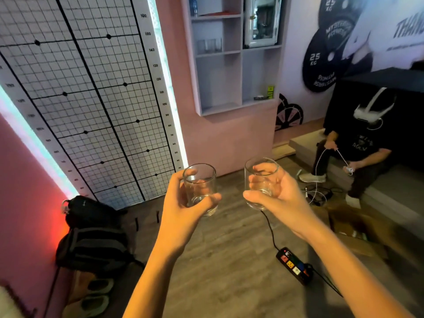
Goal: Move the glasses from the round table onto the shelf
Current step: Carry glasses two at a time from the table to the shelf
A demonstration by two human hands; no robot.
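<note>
centre of the frame: the left hand (183, 203) is curled around a clear, empty, straight-sided drinking glass (200, 188), thumb across its near side and fingers showing through the far side. just to the right, well apart from it, the right hand (278, 193) is wrapped in the same way around a second clear, empty drinking glass (260, 182), thumb low on the near wall. both glasses are held upright above the grey-brown wood-plank floor (229, 260), touching nothing but the hands. upper centre: a pale grey wall-mounted shelf unit with open compartments (241, 65); a row of clear glasses (210, 45) already stands in its middle left compartment, blurred. upper left: a white wall panel with a black grid and height scale (91, 99). lower left: a black backpack (91, 237) against the pink wall. lower right of centre: a black power strip with coloured switches (294, 266) lies on the floor. right edge: a seated person in dark clothes (364, 143) handles a white cable.
</note>
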